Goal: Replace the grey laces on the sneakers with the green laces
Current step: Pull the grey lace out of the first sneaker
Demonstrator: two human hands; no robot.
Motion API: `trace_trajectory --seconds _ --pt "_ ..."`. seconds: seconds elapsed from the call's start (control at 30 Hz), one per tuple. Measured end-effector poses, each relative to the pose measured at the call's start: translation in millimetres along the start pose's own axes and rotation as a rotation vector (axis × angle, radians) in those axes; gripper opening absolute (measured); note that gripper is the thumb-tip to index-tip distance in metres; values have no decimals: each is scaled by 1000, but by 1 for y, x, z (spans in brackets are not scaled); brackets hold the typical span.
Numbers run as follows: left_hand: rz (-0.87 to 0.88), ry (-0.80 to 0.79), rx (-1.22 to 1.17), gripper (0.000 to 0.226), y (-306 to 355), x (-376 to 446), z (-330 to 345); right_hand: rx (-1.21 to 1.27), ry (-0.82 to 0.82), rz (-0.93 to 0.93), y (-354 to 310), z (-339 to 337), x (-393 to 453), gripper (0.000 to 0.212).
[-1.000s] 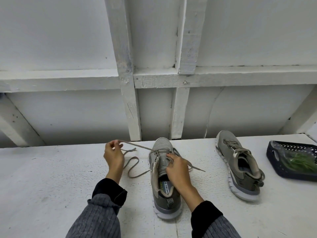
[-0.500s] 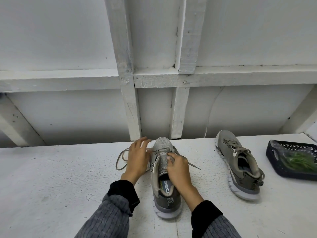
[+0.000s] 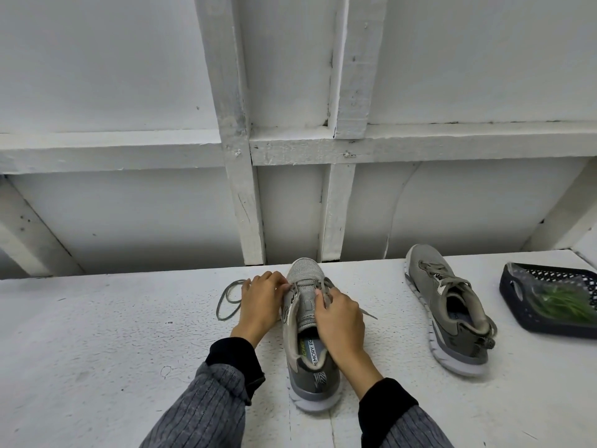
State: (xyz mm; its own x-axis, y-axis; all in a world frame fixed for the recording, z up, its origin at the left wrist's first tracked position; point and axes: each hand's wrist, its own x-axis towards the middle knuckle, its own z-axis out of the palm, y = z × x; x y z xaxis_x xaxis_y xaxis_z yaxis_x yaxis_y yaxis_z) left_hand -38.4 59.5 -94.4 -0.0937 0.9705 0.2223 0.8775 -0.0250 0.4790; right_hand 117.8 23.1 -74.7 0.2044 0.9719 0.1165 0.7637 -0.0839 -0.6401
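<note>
A grey sneaker [image 3: 303,321] stands in front of me, toe pointing away. Its grey lace [image 3: 227,302] is mostly pulled out and lies looped on the table to the left. My left hand [image 3: 260,302] sits against the shoe's left side with fingertips at the front eyelets, pinching the lace there. My right hand [image 3: 340,318] grips the lace on the right side of the tongue; the lace tip sticks out to the right. A second grey sneaker [image 3: 449,305], still laced, lies to the right. Green laces [image 3: 563,302] lie in a dark basket.
The dark plastic basket [image 3: 513,291] sits at the far right of the white table [image 3: 97,334]. A white wall with wooden battens rises just behind the table's back edge.
My left hand let the stretched lace drop and came back right to the shoe's front eyelets. The lace now lies looped on the table. My right hand stayed on the shoe.
</note>
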Motion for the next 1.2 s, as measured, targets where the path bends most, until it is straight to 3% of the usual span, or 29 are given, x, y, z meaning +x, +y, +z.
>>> trace_trajectory --seconds 0.17,0.47,0.57,0.67,0.77,0.83,0.9,1.0,1.07,1.2 --pt "-57 91 -137 10 -3 0 -9 21 5 -14 -1 -4 -2 33" --pt "-617 416 -308 15 -39 -4 -46 35 -10 24 -1 -5 -3 32" --pt "-545 281 -184 16 -50 -4 -39 72 -6 51 1 1 -1 31" --pt "-362 140 -89 24 -41 -4 -26 150 -39 44 6 6 3 38" --pt "-125 33 -33 28 -21 -2 -15 414 -29 99 13 7 9 44" --pt "-48 -22 -34 27 -10 0 -9 550 41 173 22 6 18 35" --pt "-29 -65 -31 27 -4 0 -7 458 23 196 37 7 31 20" --pt "-20 -99 -24 25 0 -1 -4 227 -115 130 57 9 46 44" --pt "-20 -83 -36 23 1 -2 -2 182 -194 86 62 15 50 45" --pt "-34 -41 -28 18 0 -3 2 219 -218 55 67 26 58 22"
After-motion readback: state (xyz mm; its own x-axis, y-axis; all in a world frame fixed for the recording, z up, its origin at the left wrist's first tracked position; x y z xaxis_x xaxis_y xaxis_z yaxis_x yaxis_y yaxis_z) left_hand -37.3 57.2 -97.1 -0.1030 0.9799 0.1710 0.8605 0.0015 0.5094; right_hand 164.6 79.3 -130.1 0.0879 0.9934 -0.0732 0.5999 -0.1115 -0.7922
